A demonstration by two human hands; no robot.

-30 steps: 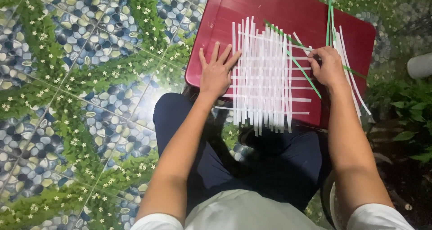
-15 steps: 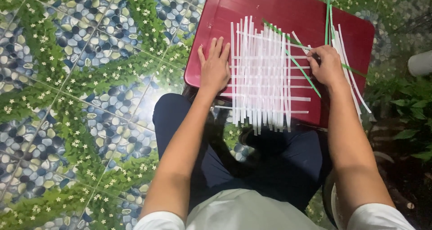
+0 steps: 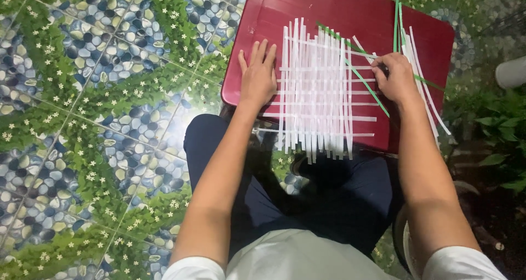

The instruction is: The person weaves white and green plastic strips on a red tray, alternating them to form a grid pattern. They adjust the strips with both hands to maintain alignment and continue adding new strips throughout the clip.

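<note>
Head view: our left hand [image 3: 258,77] lies open and flat on a mat of white strips [image 3: 320,94] atop the red tray [image 3: 350,12], our right hand [image 3: 395,78] pinches a strip end beside loose strips [image 3: 422,77]; six crosswise rows seem woven, two green strips [image 3: 368,88] show, many uprights remain open

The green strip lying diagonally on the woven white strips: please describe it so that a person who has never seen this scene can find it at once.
Find the dark red board resting on the person's lap, with a mat of woven white strips on it. At the mat's right side, next to the right hand, a thin green strip slants from upper left to lower right. It alone crosses the white mat diagonally; the other green strips stand nearly upright at the board's right edge.
</note>
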